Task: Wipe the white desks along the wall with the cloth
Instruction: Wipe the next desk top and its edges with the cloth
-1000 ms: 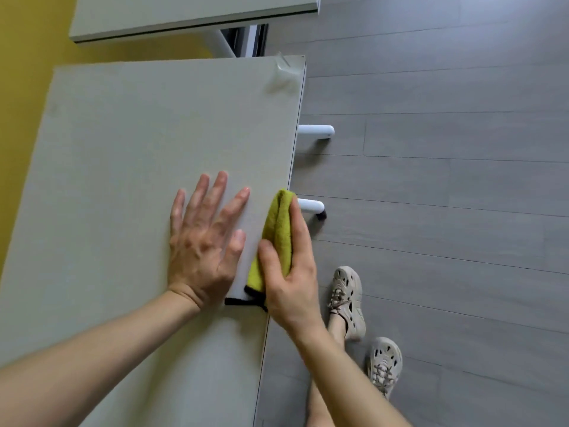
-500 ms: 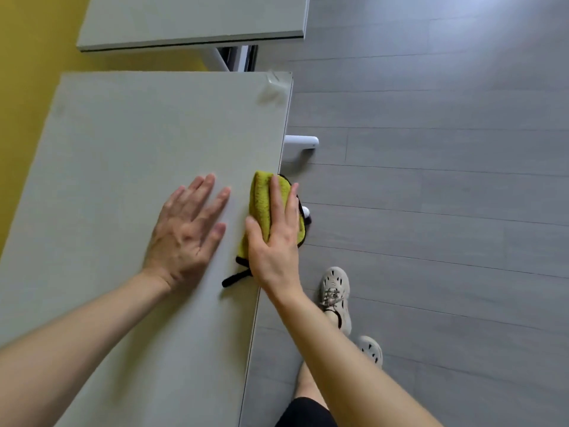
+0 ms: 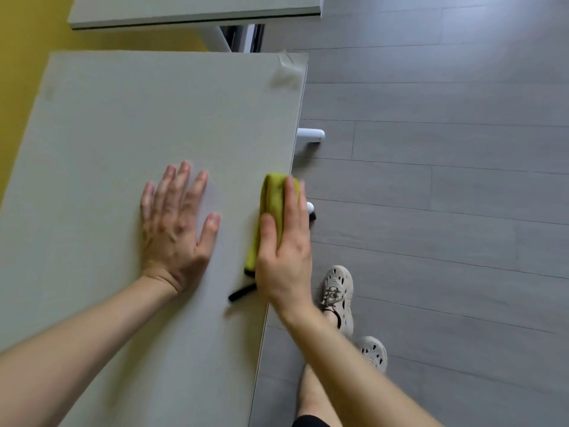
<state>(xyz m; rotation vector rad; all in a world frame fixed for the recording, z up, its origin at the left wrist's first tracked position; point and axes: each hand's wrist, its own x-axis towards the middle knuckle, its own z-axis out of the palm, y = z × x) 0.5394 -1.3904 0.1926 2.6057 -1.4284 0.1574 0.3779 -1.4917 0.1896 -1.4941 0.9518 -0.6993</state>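
Pale desk [image 3: 123, 134] beside the yellow wall [image 3: 18, 57] carries the left hand [image 3: 175, 229], which lies flat with its fingers [image 3: 184, 180] spread and released. The right hand [image 3: 284, 257] clasps the green cloth [image 3: 272, 204] over the desk's floor-side edge, thumb on the top face. I judge the step in hand is wiping this edge strip; next the cloth should slide along the edge toward the desk's far corner with the tape-like patch [image 3: 286, 72], and the second desk [image 3: 184, 10] beyond it waits.
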